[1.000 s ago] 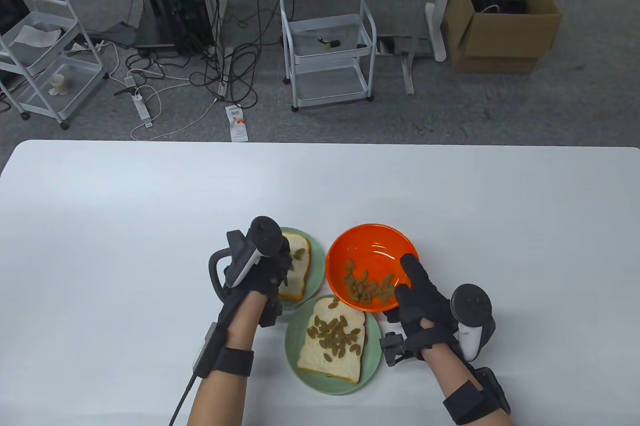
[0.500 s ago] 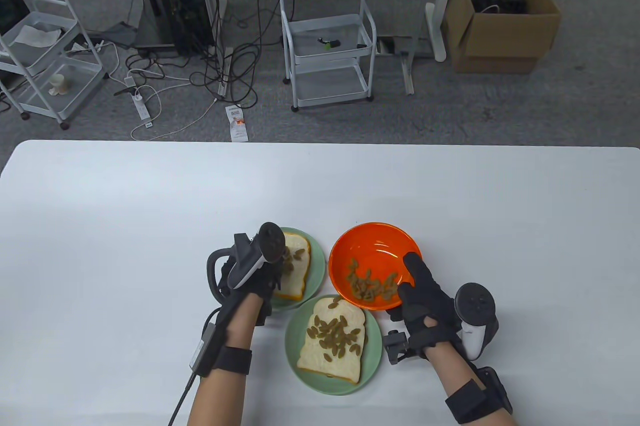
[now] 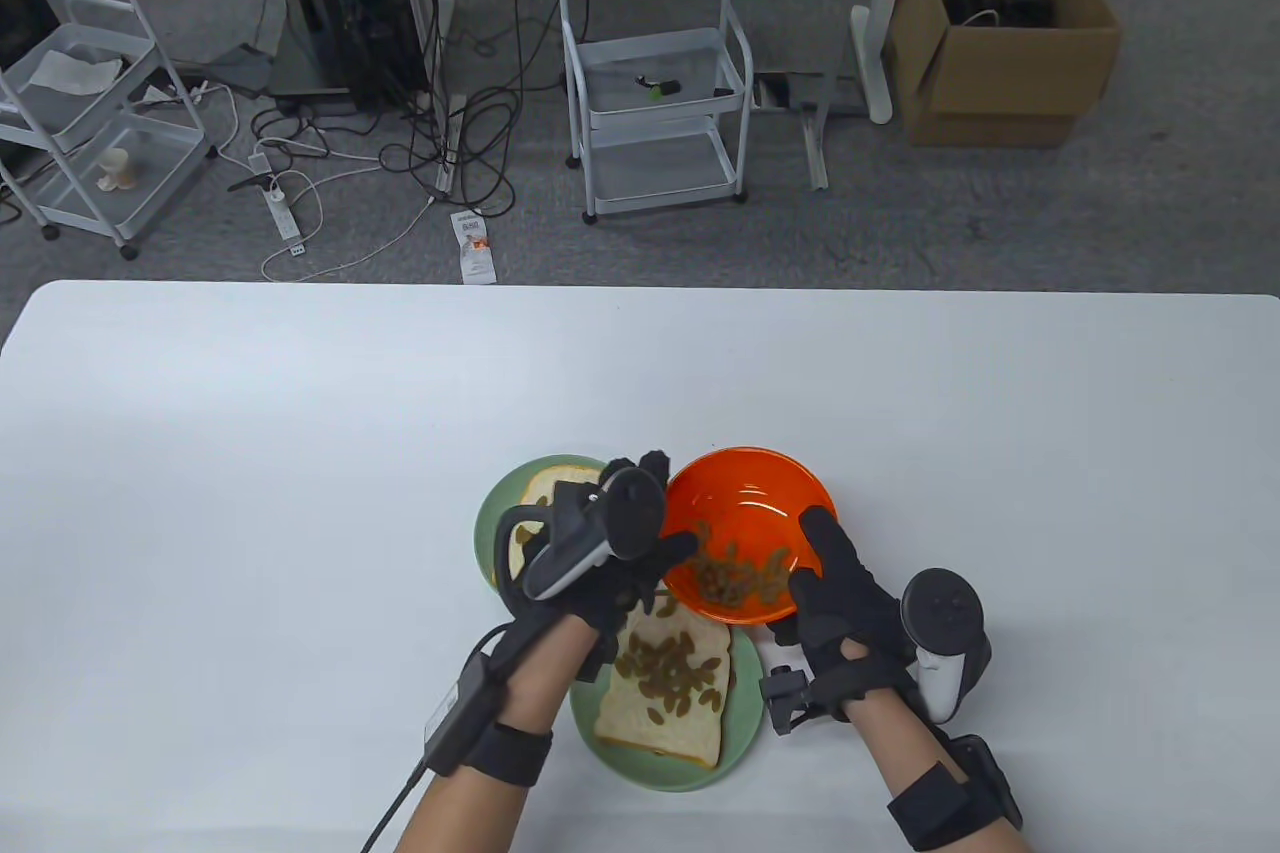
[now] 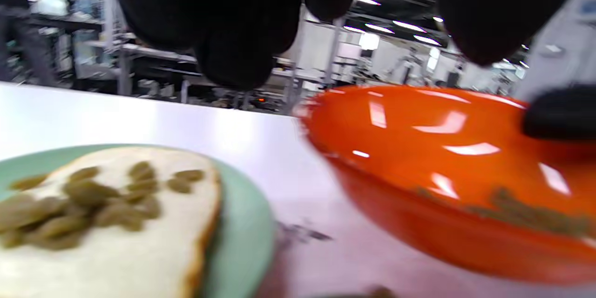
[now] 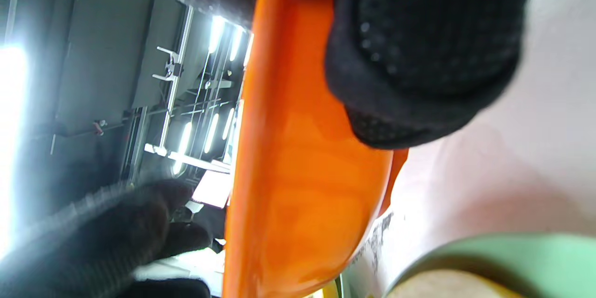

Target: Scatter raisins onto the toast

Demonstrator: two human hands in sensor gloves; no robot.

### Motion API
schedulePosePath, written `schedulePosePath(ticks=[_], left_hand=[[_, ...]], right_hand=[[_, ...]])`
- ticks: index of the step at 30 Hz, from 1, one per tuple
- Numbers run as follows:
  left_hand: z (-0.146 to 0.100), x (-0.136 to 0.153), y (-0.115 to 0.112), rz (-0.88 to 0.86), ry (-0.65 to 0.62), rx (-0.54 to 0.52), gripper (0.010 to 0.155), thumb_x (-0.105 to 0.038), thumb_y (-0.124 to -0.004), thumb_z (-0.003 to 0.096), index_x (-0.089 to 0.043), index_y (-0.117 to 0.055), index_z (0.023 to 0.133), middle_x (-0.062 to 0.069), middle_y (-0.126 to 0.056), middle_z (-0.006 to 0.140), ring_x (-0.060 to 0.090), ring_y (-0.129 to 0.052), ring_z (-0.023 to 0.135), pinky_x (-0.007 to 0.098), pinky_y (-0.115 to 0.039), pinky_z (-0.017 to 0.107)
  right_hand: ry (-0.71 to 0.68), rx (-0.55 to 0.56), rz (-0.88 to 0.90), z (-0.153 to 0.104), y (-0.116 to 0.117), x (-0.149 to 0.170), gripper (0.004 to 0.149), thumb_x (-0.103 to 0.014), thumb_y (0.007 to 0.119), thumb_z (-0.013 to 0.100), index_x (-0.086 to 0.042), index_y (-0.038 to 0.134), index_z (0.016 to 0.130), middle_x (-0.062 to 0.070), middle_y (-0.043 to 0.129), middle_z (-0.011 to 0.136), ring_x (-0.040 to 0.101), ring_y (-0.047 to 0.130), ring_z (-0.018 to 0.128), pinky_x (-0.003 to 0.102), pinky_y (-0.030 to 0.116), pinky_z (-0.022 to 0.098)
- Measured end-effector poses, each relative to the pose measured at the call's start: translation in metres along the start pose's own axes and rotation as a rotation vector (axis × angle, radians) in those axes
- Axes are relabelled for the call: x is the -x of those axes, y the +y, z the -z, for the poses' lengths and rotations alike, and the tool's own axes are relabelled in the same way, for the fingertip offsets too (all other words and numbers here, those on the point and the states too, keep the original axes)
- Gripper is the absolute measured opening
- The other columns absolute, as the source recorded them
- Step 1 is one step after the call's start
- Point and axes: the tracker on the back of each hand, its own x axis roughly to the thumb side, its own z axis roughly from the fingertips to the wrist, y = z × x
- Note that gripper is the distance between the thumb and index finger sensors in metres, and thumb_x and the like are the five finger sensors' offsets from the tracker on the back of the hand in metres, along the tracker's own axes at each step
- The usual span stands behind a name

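An orange bowl (image 3: 750,493) holds raisins (image 3: 740,578) and is tilted toward me. My right hand (image 3: 805,583) grips its right rim, thumb inside; the right wrist view shows the bowl (image 5: 298,172) pinched close up. My left hand (image 3: 668,508) reaches over the bowl's left rim, its fingers (image 4: 233,23) spread and holding nothing. The near toast (image 3: 670,683), covered with raisins, lies on a green plate (image 3: 745,733). The far toast (image 3: 540,493) on its green plate (image 3: 490,523) is mostly hidden by my left hand. The left wrist view shows it with raisins (image 4: 93,200) on it.
The two plates and the bowl sit close together near the table's front middle. White table (image 3: 300,443) stretches to both sides and behind. Carts, cables and a cardboard box (image 3: 1000,33) stand on the floor beyond the far edge.
My left hand has moved right, from over the far toast to the bowl's left rim. My right hand and the bowl have barely moved.
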Motion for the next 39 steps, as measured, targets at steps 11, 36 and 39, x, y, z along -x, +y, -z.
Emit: schedulePosePath(ticks=[11,36,39], left_hand=[[-0.013,-0.061,-0.031,0.385,0.091,0.244,0.085,-0.075,-0.077,0.0444,-0.028,-0.062,0.114,0.012,-0.077,0.111,0.019,-0.107,0.067,0.03,-0.094,0.048],[-0.003,-0.041,-0.022,0.135,-0.024,0.025,0.04,-0.05,-0.103,0.035,-0.037,-0.099,0.073,-0.004,-0.105,0.067,0.008,-0.113,0.026,0.017,-0.1,0.022],[-0.001,-0.031,-0.016,0.046,-0.018,0.018,0.041,-0.05,-0.103,0.0345,-0.036,-0.1,0.072,-0.004,-0.106,0.066,0.007,-0.113,0.026,0.016,-0.1,0.022]], right_hand=[[-0.059,-0.063,0.063,-0.028,0.027,-0.014,0.06,-0.011,0.08,0.045,-0.008,0.064,0.103,0.041,0.058,0.098,0.042,0.104,0.019,0.031,0.099,0.007],[-0.066,-0.067,0.087,-0.023,0.022,-0.016,0.06,-0.012,0.079,0.046,-0.009,0.064,0.103,0.04,0.059,0.098,0.039,0.105,0.019,0.029,0.098,0.007],[-0.055,-0.077,0.086,-0.022,0.021,-0.016,0.06,-0.012,0.079,0.046,-0.008,0.062,0.104,0.041,0.058,0.099,0.039,0.105,0.022,0.03,0.098,0.009]])
